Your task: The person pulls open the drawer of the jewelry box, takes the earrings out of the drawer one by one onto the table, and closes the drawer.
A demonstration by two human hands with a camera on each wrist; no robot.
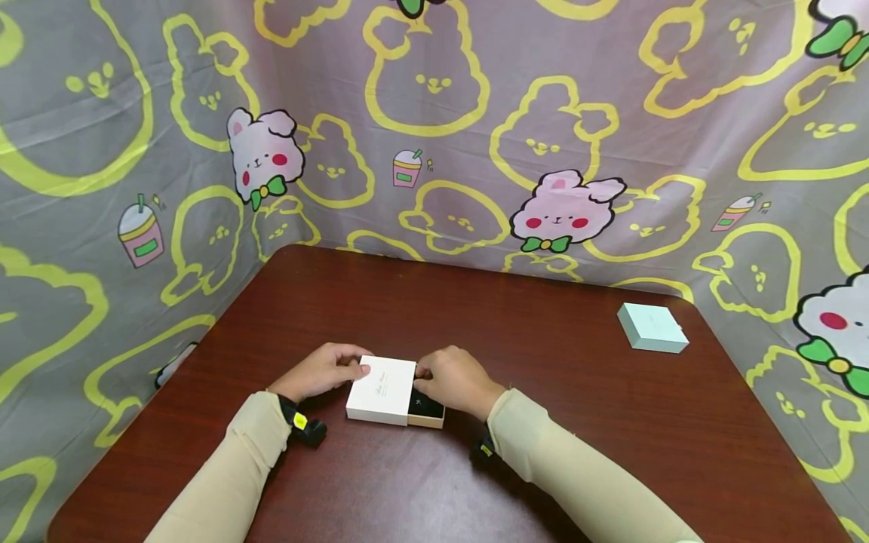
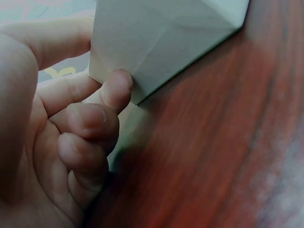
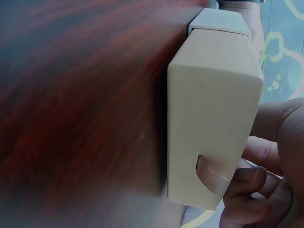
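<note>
A flat white box sleeve (image 1: 383,392) with fine dark print lies on the table in front of me. Out of its right side sticks a cream drawer (image 1: 426,421), with a black lining (image 1: 424,406) and a small pale mark on it. My left hand (image 1: 324,372) grips the sleeve's left end, thumb on top and fingers at the far side. My right hand (image 1: 458,378) holds the drawer's far right part with curled fingers. In the right wrist view a pale ribbon tab (image 3: 212,178) comes out of a slot in the drawer's end, close to the fingertips.
A mint-green box (image 1: 653,328) sits near the table's back right corner. Beneath everything is a dark red-brown wooden table (image 1: 434,309). Grey curtains (image 1: 462,68) with yellow bear outlines hang along the back and sides.
</note>
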